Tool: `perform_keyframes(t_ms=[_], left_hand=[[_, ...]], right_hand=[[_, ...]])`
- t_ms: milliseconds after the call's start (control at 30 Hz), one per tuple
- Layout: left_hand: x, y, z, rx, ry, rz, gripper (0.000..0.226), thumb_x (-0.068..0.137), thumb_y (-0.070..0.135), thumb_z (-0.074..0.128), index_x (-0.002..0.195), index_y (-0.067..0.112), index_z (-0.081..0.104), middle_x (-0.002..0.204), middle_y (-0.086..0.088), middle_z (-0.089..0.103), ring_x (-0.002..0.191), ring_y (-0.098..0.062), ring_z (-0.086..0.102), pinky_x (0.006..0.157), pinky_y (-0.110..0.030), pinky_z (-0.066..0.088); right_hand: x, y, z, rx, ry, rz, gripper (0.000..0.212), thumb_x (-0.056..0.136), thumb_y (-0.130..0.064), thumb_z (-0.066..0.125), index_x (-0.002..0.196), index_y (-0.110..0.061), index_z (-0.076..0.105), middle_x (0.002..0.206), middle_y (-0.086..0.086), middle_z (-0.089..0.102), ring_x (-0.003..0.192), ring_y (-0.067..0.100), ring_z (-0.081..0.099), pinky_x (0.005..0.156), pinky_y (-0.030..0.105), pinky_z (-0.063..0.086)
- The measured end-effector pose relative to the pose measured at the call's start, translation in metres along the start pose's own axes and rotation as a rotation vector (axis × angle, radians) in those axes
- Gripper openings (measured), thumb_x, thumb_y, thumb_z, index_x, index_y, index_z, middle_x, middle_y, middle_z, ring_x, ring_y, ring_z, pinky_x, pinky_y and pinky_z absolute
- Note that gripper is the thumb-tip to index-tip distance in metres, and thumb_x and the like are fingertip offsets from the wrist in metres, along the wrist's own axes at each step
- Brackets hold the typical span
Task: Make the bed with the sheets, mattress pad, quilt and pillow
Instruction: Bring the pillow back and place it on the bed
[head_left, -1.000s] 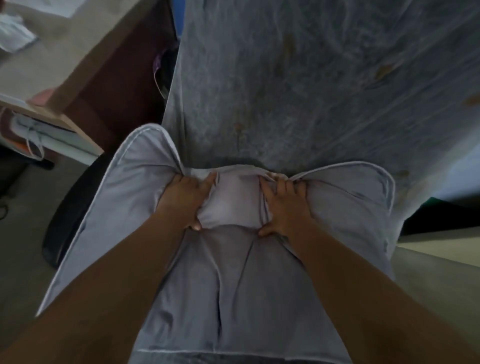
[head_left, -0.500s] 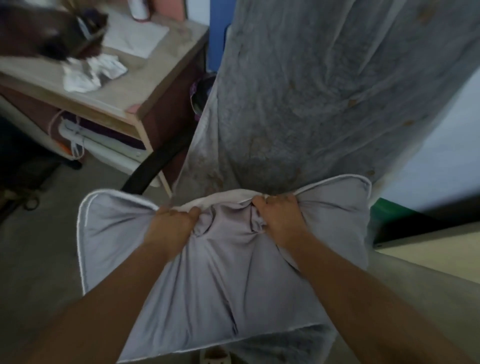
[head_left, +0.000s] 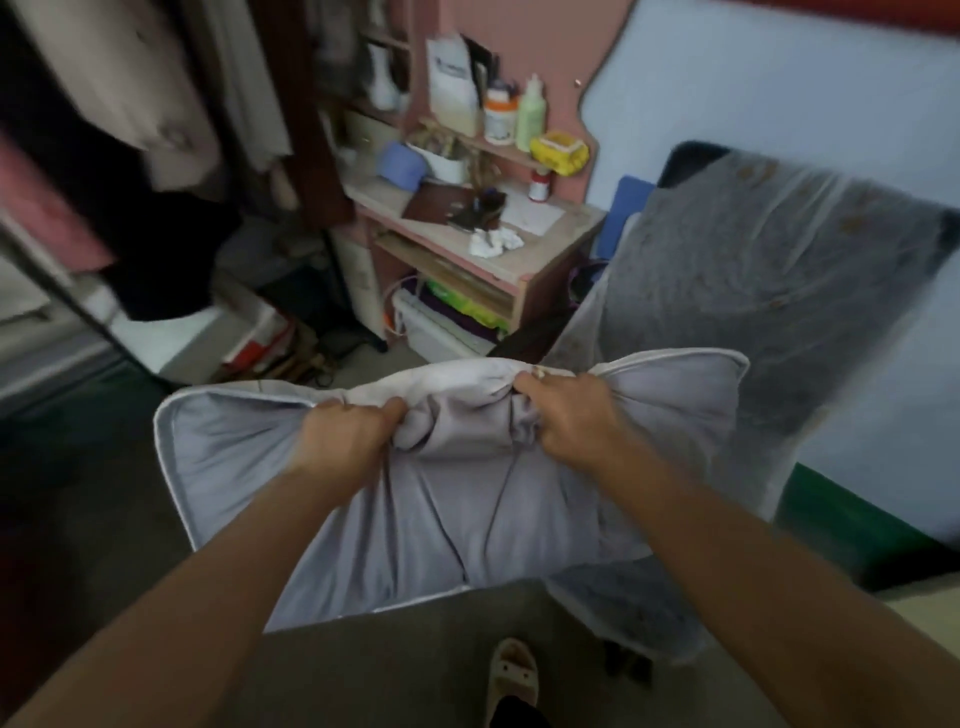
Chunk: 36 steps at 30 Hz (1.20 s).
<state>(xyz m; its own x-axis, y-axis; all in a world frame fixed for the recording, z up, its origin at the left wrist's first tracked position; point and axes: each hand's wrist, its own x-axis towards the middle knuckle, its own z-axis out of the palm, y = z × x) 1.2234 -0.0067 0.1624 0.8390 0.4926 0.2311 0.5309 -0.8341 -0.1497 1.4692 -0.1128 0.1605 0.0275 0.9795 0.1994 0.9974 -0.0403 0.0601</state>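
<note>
A pale grey pillow (head_left: 415, 519) with white piping hangs in front of me, held up off the floor. My left hand (head_left: 343, 441) grips its bunched top edge on the left. My right hand (head_left: 566, 421) grips the same bunched edge on the right, knuckles up. Behind the pillow, to the right, stands a grey stained mattress (head_left: 753, 312), propped on end and leaning against the blue wall.
A cluttered pink desk (head_left: 524, 260) with bottles and tissues stands at the back centre. Clothes (head_left: 130, 130) hang at the left. A black chair edge (head_left: 524, 338) sits behind the pillow. A sandalled foot (head_left: 511, 675) is on the grey floor.
Both hands have lifted the pillow up and away from the mattress while still gripping its top edge. The view has swung up and left, revealing the desk and hanging clothes.
</note>
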Motion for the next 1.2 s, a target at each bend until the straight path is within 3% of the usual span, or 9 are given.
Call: perform_keyframes(t_ms=[100, 167, 300, 467, 600, 667, 867, 1100, 1200], left_hand=[[-0.071, -0.030, -0.063, 0.096, 0.068, -0.108, 0.038, 0.062, 0.024, 0.032, 0.071, 0.020, 0.068, 0.040, -0.003, 0.054, 0.029, -0.022, 0.049, 0.040, -0.019, 0.023], [-0.120, -0.048, -0.101, 0.139, 0.072, -0.221, 0.037, 0.060, 0.024, 0.032, 0.074, 0.022, 0.066, 0.042, -0.002, 0.056, 0.030, -0.023, 0.049, 0.037, -0.018, 0.025], [-0.207, -0.069, -0.159, 0.219, 0.038, -0.438, 0.031, 0.049, 0.023, 0.051, 0.076, 0.025, 0.067, 0.046, 0.001, 0.060, 0.034, -0.024, 0.054, 0.035, -0.018, 0.034], [-0.315, -0.053, -0.224, 0.316, 0.106, -0.705, 0.035, 0.060, 0.034, 0.033, 0.070, 0.026, 0.066, 0.053, 0.002, 0.063, 0.040, -0.022, 0.059, 0.037, -0.017, 0.028], [-0.392, -0.016, -0.260, 0.412, 0.063, -0.974, 0.025, 0.061, 0.032, 0.043, 0.071, 0.026, 0.064, 0.051, 0.000, 0.064, 0.039, -0.023, 0.058, 0.036, -0.019, 0.036], [-0.426, 0.010, -0.273, 0.431, 0.030, -1.117, 0.021, 0.060, 0.030, 0.050, 0.076, 0.025, 0.063, 0.054, 0.001, 0.065, 0.042, -0.023, 0.060, 0.040, -0.020, 0.040], [-0.486, 0.095, -0.305, 0.514, 0.004, -1.376, 0.032, 0.065, 0.035, 0.036, 0.078, 0.026, 0.063, 0.055, 0.004, 0.066, 0.043, -0.023, 0.061, 0.042, -0.022, 0.040], [-0.551, 0.221, -0.322, 0.612, -0.074, -1.654, 0.019, 0.062, 0.023, 0.042, 0.078, 0.026, 0.051, 0.052, 0.002, 0.064, 0.042, -0.024, 0.059, 0.045, -0.023, 0.040], [-0.589, 0.267, -0.338, 0.651, -0.091, -1.714, 0.025, 0.061, 0.025, 0.038, 0.081, 0.027, 0.053, 0.053, 0.003, 0.064, 0.041, -0.023, 0.058, 0.042, -0.023, 0.041]], right_hand=[[0.011, -0.071, -0.056, 0.004, 0.002, -0.103, 0.039, 0.072, -0.014, 0.059, 0.109, -0.024, 0.049, 0.106, 0.001, 0.065, 0.097, 0.028, 0.064, 0.066, 0.033, 0.041], [0.019, -0.117, -0.089, 0.020, 0.000, -0.183, 0.039, 0.077, -0.015, 0.057, 0.114, -0.024, 0.047, 0.110, 0.001, 0.065, 0.100, 0.029, 0.063, 0.066, 0.033, 0.036], [0.031, -0.197, -0.131, 0.078, 0.068, -0.360, 0.038, 0.077, -0.016, 0.056, 0.114, -0.022, 0.050, 0.112, 0.001, 0.065, 0.101, 0.031, 0.062, 0.066, 0.033, 0.034], [0.040, -0.298, -0.159, 0.182, 0.210, -0.654, 0.041, 0.067, -0.016, 0.063, 0.106, -0.023, 0.054, 0.099, 0.001, 0.070, 0.086, 0.035, 0.066, 0.059, 0.032, 0.035], [0.028, -0.375, -0.182, 0.263, 0.310, -0.933, 0.046, 0.043, -0.013, 0.075, 0.085, -0.023, 0.060, 0.075, -0.002, 0.069, 0.058, 0.030, 0.066, 0.042, 0.027, 0.040], [0.016, -0.408, -0.193, 0.300, 0.359, -1.048, 0.049, 0.037, -0.017, 0.075, 0.082, -0.026, 0.060, 0.071, -0.005, 0.068, 0.055, 0.026, 0.065, 0.039, 0.025, 0.039], [-0.037, -0.469, -0.208, 0.410, 0.382, -1.305, 0.052, 0.031, -0.020, 0.077, 0.080, -0.027, 0.061, 0.066, -0.006, 0.067, 0.050, 0.023, 0.064, 0.039, 0.022, 0.040], [-0.143, -0.529, -0.223, 0.483, 0.260, -1.604, 0.040, 0.055, -0.017, 0.072, 0.093, -0.024, 0.060, 0.080, 0.000, 0.070, 0.067, 0.031, 0.066, 0.053, 0.032, 0.047], [-0.194, -0.557, -0.237, 0.499, 0.264, -1.719, 0.037, 0.064, -0.017, 0.068, 0.100, -0.023, 0.060, 0.086, 0.002, 0.071, 0.074, 0.033, 0.067, 0.059, 0.033, 0.047]])
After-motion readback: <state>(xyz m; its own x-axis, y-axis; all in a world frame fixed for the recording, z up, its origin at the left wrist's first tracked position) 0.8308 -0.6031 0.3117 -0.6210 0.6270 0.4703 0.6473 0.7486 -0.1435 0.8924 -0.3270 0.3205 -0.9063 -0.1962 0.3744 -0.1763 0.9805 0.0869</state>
